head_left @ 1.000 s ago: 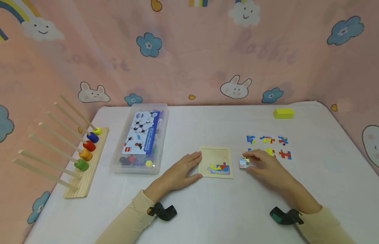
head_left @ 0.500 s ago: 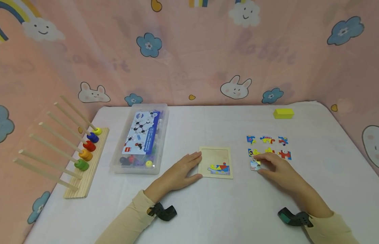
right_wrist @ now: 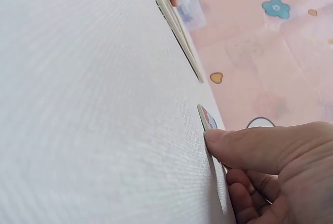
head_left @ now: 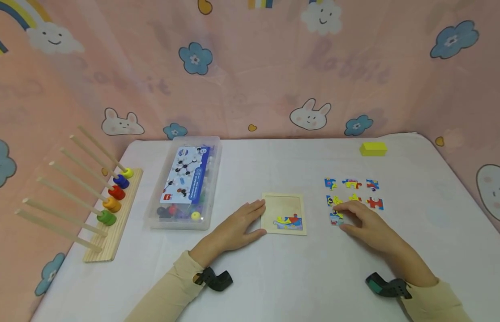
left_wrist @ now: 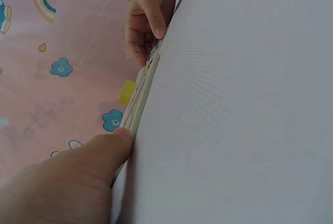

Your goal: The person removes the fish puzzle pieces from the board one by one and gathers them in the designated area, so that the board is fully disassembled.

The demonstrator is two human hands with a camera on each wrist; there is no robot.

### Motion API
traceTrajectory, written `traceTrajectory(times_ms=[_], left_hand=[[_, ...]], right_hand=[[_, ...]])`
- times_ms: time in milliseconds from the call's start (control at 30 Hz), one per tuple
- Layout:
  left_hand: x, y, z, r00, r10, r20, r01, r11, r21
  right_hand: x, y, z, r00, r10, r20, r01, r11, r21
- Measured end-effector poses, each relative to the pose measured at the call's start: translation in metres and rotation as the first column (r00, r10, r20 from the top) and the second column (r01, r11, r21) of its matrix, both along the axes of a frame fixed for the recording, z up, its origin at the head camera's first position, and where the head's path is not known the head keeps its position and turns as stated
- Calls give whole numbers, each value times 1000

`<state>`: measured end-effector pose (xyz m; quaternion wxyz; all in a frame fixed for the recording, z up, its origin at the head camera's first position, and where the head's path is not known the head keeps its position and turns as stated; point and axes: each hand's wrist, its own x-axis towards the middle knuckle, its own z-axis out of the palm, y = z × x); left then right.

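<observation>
In the head view my left hand (head_left: pixel 242 226) rests against the left edge of a square wooden puzzle board (head_left: pixel 284 199), fingers extended and thumb at its lower corner. Joined colourful pieces (head_left: pixel 289 222) lie in the board's lower right. My right hand (head_left: pixel 368 226) pinches a jigsaw puzzle piece (head_left: pixel 336 218) between thumb and fingers, just below two rows of loose pieces (head_left: pixel 352 184). In the right wrist view, the thumb presses on the edge of this thin piece (right_wrist: pixel 208 117), low at the white cloth. The left wrist view shows my left thumb (left_wrist: pixel 112 148) at the board's edge.
Left of the board lies a clear plastic box (head_left: pixel 183 183) of coloured balls. Farther left stands a wooden peg rack (head_left: pixel 121 214) with coloured rings and tall leaning pegs. A yellow block (head_left: pixel 373 149) sits at the back right of the white-covered table (head_left: pixel 298 277).
My right hand has carried the puzzle piece rightward, away from the board to beneath the loose pieces. Its printed face now shows more clearly. My left hand has stayed in place.
</observation>
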<state>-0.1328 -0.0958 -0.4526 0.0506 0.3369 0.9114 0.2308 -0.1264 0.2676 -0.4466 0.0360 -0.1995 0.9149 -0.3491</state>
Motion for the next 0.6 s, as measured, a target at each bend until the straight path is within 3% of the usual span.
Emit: traceTrajectory(times_ms=[600], left_hand=[[-1, -1, -2, 1000, -3, -13, 3, 1000, 11]], right_hand=[[2, -2, 2, 999, -34, -40, 31, 997, -69]])
